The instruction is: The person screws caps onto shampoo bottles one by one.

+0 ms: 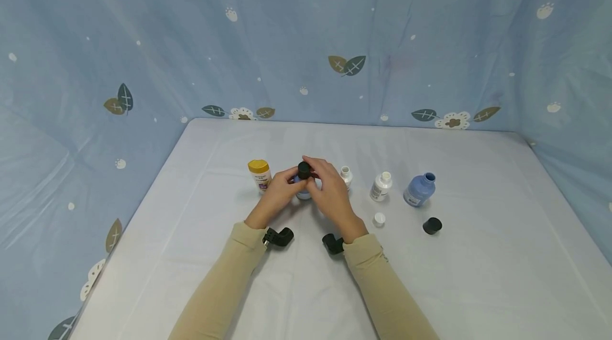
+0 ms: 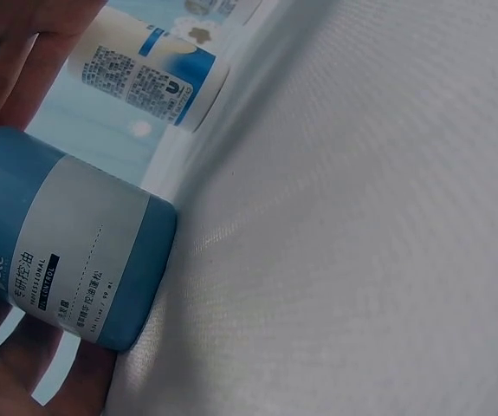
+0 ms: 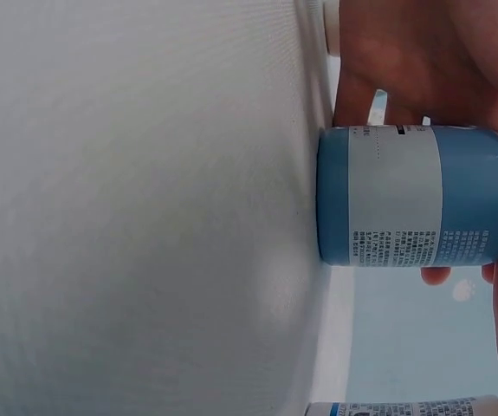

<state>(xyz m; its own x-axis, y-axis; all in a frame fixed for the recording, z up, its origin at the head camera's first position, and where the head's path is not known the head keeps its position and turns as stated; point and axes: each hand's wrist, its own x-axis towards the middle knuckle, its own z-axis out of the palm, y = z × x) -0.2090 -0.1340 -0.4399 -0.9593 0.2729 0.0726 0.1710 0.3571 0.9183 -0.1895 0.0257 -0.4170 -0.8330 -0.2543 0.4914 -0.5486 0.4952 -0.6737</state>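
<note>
Between the two hands a blue bottle [image 1: 304, 195] with a grey label stands upright on the white table, a black cap [image 1: 304, 170] at its mouth. My left hand [image 1: 277, 191] holds the bottle, with fingertips showing past its far side in the right wrist view. Thumb and fingers of my right hand [image 1: 330, 191] grip round the black cap. The same blue bottle [image 2: 84, 243] fills the left of the left wrist view, its base at the cloth. It lies sideways across the right wrist view, where the blue bottle [image 3: 396, 195] shows its printed back.
A yellow-capped bottle [image 1: 260, 176] stands by the left hand. Right of the hands are an uncapped white bottle [image 1: 346, 176], another white bottle [image 1: 381, 187] and an open blue bottle [image 1: 419, 190]. A white cap [image 1: 379, 219] and a black cap [image 1: 432, 226] lie nearer.
</note>
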